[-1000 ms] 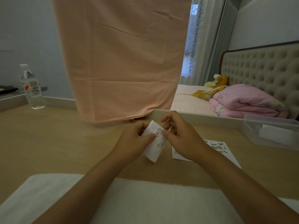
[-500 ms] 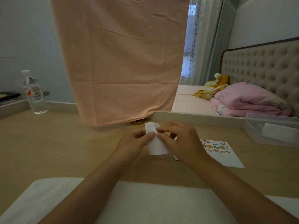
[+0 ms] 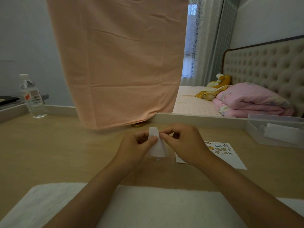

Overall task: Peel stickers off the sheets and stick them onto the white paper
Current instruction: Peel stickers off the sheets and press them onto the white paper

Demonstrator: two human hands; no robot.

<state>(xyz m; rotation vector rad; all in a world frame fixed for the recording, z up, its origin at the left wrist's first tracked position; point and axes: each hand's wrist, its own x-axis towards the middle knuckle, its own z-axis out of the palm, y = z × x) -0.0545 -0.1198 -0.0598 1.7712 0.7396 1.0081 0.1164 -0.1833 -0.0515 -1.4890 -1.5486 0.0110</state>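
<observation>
- The left hand pinches the small sheet by its left edge, thumb on the near face and the other fingers curled behind.
- The right hand pinches the sheet's upper right edge between thumb and forefinger.
- The sheet stands upright between the hands, above the surface.
- A second ago it was tilted with its printed stickers facing the camera. Now only a plain white face shows.
- Whether a sticker is lifted cannot be told.
- A second sheet lies flat just right of the right hand, as before.
- The white paper lies nearer the person, under both forearms.
</observation>
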